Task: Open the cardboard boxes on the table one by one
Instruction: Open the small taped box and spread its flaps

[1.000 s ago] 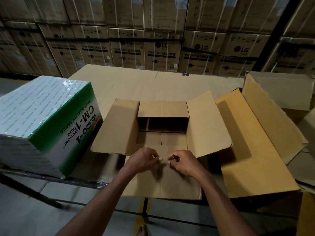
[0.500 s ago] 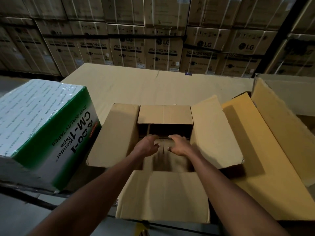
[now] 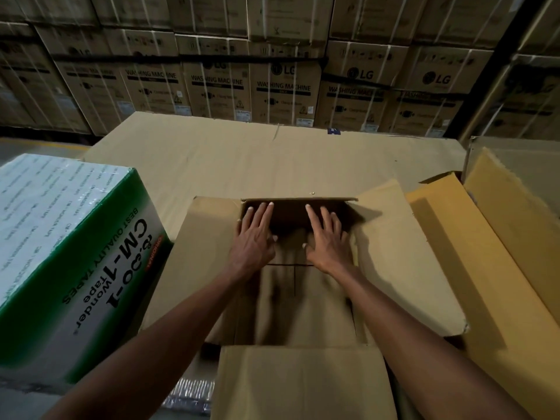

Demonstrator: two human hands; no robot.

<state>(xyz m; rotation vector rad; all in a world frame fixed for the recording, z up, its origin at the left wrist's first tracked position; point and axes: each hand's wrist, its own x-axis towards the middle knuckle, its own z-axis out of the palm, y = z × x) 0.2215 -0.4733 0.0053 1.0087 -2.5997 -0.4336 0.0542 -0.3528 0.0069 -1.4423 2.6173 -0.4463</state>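
A brown cardboard box (image 3: 403, 256) stands open in front of me, its left, right and near flaps folded outward. Both my arms reach down into it. My left hand (image 3: 254, 241) lies flat with straight fingers against the far inner flap, which is pushed back. My right hand (image 3: 327, 241) does the same just to the right, fingers spread. The box looks bare inside, with the bottom seam showing. Another opened box (image 3: 485, 268), yellower, lies at the right with its flaps spread.
A green and white tape carton (image 3: 69, 247) wrapped in plastic stands at the left on the table edge. A cardboard sheet (image 3: 272, 159) covers the table behind. Stacked washing machine cartons (image 3: 281, 86) form a wall at the back. A further box (image 3: 515, 159) sits far right.
My hands left the near flap, which now hangs outward toward me. They moved into the box and pushed the far flap back with flat fingers.
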